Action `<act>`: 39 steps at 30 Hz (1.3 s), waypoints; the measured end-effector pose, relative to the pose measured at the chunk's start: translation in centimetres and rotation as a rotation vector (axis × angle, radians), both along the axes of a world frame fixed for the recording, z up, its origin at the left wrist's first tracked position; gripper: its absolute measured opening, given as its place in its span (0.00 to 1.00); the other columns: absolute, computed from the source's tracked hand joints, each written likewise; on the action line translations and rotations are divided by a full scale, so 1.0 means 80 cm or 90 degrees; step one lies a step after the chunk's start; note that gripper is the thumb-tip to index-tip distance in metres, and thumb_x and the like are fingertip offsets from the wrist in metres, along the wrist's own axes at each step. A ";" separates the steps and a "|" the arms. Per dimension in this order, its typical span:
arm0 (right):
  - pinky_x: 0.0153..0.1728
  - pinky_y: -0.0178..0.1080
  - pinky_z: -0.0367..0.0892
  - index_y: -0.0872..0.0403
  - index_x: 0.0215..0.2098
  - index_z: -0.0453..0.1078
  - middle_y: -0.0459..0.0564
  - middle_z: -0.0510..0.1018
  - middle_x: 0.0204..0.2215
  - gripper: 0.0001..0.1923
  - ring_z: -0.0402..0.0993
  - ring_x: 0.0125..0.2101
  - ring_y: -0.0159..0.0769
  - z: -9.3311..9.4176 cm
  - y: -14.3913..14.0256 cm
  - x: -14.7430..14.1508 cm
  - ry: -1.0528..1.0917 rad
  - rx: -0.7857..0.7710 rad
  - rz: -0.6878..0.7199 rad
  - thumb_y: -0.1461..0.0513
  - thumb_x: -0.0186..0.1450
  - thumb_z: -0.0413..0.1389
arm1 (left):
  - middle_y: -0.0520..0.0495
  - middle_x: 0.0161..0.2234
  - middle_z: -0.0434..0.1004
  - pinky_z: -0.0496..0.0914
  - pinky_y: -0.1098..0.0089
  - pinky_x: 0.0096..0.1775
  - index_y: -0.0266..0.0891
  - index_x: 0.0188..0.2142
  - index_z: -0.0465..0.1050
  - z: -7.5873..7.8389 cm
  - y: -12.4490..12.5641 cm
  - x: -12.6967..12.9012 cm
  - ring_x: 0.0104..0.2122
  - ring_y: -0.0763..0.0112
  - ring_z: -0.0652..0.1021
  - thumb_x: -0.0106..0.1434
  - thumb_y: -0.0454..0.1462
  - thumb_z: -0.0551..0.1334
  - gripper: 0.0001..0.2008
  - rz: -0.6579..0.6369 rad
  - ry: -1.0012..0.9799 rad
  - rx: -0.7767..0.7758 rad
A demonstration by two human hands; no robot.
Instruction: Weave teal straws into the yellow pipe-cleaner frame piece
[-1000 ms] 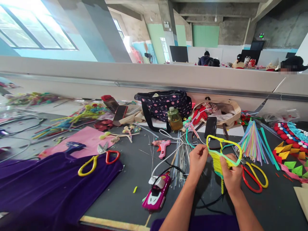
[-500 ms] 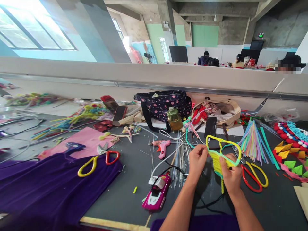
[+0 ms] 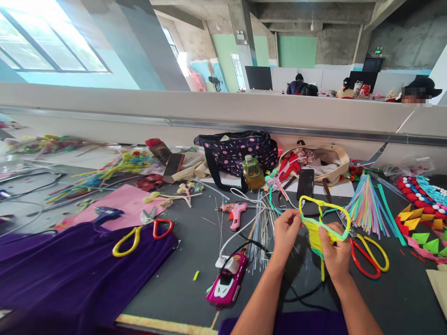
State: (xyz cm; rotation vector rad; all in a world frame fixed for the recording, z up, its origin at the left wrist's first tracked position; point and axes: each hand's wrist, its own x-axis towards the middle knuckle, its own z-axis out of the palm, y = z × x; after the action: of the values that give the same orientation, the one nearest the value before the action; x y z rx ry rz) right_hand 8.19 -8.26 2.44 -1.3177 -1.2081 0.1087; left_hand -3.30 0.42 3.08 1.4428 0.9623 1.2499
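Black cap (image 3: 422, 86) sits slightly further left now; left hand (image 3: 287, 231) pinches the fuzzy yellow piece (image 3: 314, 234), right hand (image 3: 336, 251) grips it.

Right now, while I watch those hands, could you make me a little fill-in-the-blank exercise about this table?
1. The right hand holds a craft piece that is mostly ____ with some green.
2. The scissors on the left lie partly on cloth coloured ____.
3. The glue gun beside the metal wires is ____.
4. The bottle stands before a dark, pink-spotted ____.

Missing words: yellow; purple; pink; bag.
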 end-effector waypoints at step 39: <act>0.27 0.34 0.66 0.54 0.28 0.69 0.46 0.72 0.23 0.14 0.69 0.26 0.34 -0.013 0.001 0.005 0.228 -0.074 0.023 0.52 0.62 0.56 | 0.51 0.20 0.73 0.64 0.75 0.26 0.35 0.26 0.77 -0.001 0.006 0.002 0.19 0.78 0.70 0.52 0.40 0.65 0.09 -0.069 -0.206 -0.193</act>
State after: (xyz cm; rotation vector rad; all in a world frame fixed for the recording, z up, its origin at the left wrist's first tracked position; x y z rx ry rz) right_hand 8.57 -8.18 1.37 -1.3106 -0.9304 0.4280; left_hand -3.12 0.89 2.98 1.0070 0.8019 1.1574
